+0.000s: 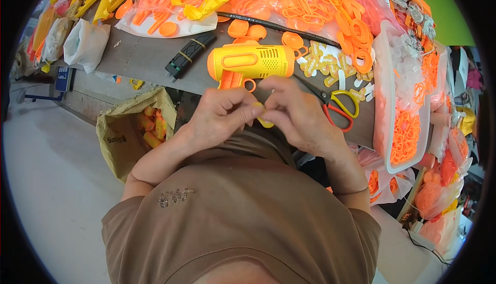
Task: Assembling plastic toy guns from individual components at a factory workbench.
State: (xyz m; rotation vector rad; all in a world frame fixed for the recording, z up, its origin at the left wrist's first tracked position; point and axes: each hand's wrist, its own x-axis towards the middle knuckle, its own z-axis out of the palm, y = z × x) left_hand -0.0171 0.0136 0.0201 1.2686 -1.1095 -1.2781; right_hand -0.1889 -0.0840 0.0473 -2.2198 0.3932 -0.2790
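Observation:
My left hand (225,114) and my right hand (295,109) meet in front of my chest at the table's near edge. Thumbs and fingertips of both are pinched on a small yellow piece (265,123), mostly covered by the fingers; its kind is not clear. Just beyond them a yellow and orange plastic toy housing (253,60) with vent slots lies on its side, its orange handle part (231,80) toward me. To the right of my right hand rest scissors (338,109) with red and yellow handles. Gold and white stickers (328,63) lie scattered beyond the scissors.
A dark banded bundle (190,55) lies left of the housing. Orange and yellow plastic parts (305,5) are heaped at the back. A white bin (381,98) of small orange parts borders the right side. A brown paper bag (121,147) with orange parts stands at lower left.

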